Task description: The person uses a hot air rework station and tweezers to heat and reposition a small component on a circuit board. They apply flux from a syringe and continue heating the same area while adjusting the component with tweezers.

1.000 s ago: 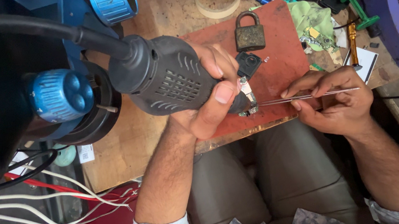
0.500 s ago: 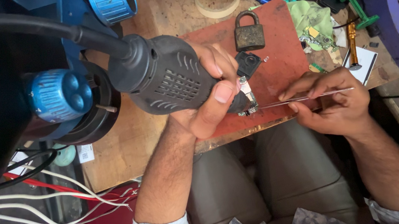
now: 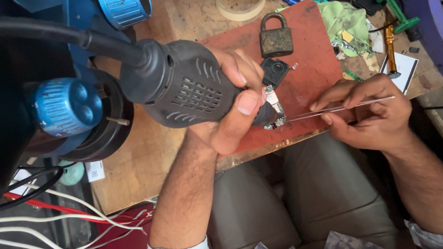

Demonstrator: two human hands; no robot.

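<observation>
Head view: left hand (image 3: 234, 111) wrapped tight round a dark hot-air gun (image 3: 186, 86), centre of frame, nozzle down at a small circuit board (image 3: 275, 112) on the red mat (image 3: 312, 64). Right hand (image 3: 369, 111), centre-right, pinching thin metal tweezers (image 3: 336, 108), tips at the board's lower edge. Rusty padlock (image 3: 275, 35) w/ small black camera module (image 3: 275, 69) just below it, upper centre. Blue knob (image 3: 62, 106) at left.

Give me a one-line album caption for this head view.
Left hand aims a hot-air gun while right hand holds tweezers.
</observation>
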